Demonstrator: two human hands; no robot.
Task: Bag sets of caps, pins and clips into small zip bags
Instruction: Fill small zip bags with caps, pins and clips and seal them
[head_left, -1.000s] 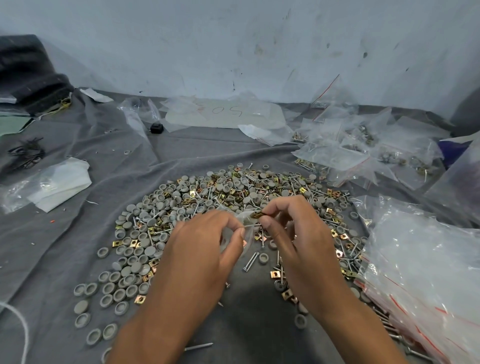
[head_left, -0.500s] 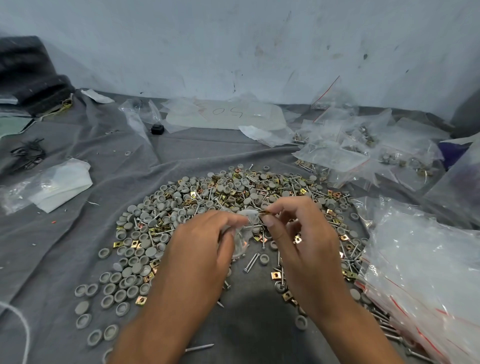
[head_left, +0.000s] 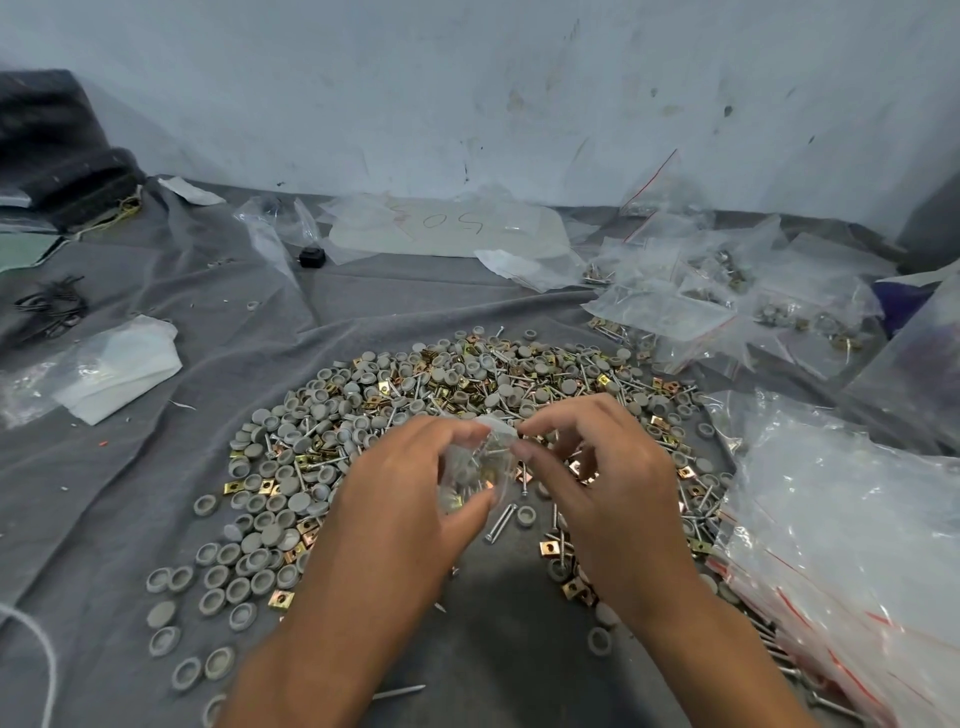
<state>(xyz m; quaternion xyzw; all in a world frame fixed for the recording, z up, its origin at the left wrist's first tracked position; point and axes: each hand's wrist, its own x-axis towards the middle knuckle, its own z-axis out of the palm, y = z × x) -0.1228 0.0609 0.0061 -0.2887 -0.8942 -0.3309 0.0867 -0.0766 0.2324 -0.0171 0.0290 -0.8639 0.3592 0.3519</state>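
Observation:
A small clear zip bag (head_left: 480, 465) with caps, pins and gold clips inside hangs between both hands above the pile. My left hand (head_left: 410, 499) holds the bag between thumb and curled fingers. My right hand (head_left: 597, 478) pinches the bag's top edge with thumb and forefinger. Under and behind the hands lies a wide heap of grey caps (head_left: 291, 441), metal pins (head_left: 501, 522) and gold clips (head_left: 280, 598) on the grey cloth (head_left: 218, 322).
A stack of empty zip bags (head_left: 852, 561) with red strips lies at the right. Filled small bags (head_left: 717, 301) lie at the back right. A white folded plastic sheet (head_left: 119, 369) sits at the left. The wall stands close behind.
The right hand's pinch has moved from a gold clip at the bag's mouth onto the bag's top edge. Both hands stay above the pile, shifted only slightly.

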